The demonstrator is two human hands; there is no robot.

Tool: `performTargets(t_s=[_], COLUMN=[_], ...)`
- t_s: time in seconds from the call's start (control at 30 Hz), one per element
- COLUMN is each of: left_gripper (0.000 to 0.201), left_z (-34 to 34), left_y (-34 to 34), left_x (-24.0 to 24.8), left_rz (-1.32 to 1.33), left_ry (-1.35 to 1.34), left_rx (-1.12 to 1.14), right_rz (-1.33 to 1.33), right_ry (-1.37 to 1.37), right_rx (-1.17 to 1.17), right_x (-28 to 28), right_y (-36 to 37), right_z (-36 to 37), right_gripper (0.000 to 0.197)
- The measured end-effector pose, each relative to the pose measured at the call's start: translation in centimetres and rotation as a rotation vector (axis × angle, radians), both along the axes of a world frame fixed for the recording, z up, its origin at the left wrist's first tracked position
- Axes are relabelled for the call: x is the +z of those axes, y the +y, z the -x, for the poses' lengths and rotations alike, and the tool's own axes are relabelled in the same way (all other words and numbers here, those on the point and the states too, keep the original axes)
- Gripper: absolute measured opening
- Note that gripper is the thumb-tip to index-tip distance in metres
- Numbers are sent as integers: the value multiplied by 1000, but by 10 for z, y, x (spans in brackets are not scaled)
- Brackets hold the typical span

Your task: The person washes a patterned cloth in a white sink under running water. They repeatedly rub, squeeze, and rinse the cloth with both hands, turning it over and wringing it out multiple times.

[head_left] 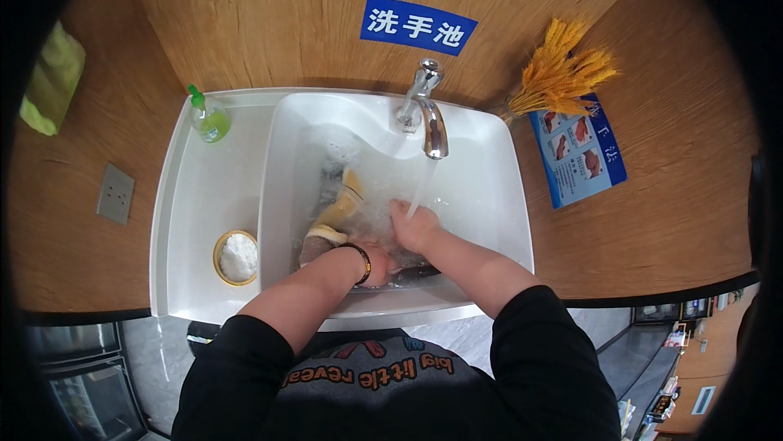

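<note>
Both of my hands are in cloudy, bubbly water inside a white sink (524, 221). My left hand (373, 265), below a dark beaded bracelet (364, 264), is low in the basin beside a wet, soft-looking yellow, cream and grey-brown item (336, 211). Its kind is unclear, and the water blurs my left fingers. My right hand (414, 226) is curled closed under the stream from the chrome faucet (435, 135); whatever it may hold is hidden. A dark piece (414, 274) lies in the water between my forearms.
On the left ledge stand a green pump bottle (212, 123) and a bowl of white powder (239, 258). Dried yellow stalks (564, 74) and a blue picture sheet (579, 150) are at the right wall. A yellow-green cloth (54, 82) hangs left, above a wall socket (115, 194).
</note>
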State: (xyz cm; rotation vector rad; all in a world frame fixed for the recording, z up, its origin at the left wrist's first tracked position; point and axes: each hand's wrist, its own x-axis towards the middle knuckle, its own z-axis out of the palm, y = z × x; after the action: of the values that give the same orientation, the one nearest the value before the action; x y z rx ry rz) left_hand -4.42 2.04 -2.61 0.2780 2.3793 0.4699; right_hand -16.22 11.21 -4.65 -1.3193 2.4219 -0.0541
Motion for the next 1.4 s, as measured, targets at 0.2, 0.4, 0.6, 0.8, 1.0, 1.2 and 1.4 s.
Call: performTargets(t_s=[0.2, 0.4, 0.6, 0.8, 1.0, 1.2, 1.4], left_gripper=[37, 39, 39, 39, 39, 42, 42], left_z=[0, 1, 0, 0, -1, -1, 0], left_y=[1, 2, 3, 4, 4, 3, 2], left_x=[10, 7, 13, 9, 15, 20, 14], left_rz=[55, 71, 39, 112, 63, 100, 55], left_ry=[-1, -13, 29, -7, 6, -34, 20], left_rx=[-10, -24, 11, 18, 37, 8, 0], right_rz=[-62, 39, 138, 55, 59, 52, 20], right_ry=[-5, -25, 37, -7, 0, -16, 35], right_rx=[22, 11, -30, -65, -88, -108, -86], right_x=[-4, 12, 3, 8, 6, 13, 1], right_y=[2, 9, 0, -13, -15, -17, -4], right_z=[4, -3, 12, 8, 14, 13, -5], right_gripper=[24, 33, 45, 44, 44, 44, 34])
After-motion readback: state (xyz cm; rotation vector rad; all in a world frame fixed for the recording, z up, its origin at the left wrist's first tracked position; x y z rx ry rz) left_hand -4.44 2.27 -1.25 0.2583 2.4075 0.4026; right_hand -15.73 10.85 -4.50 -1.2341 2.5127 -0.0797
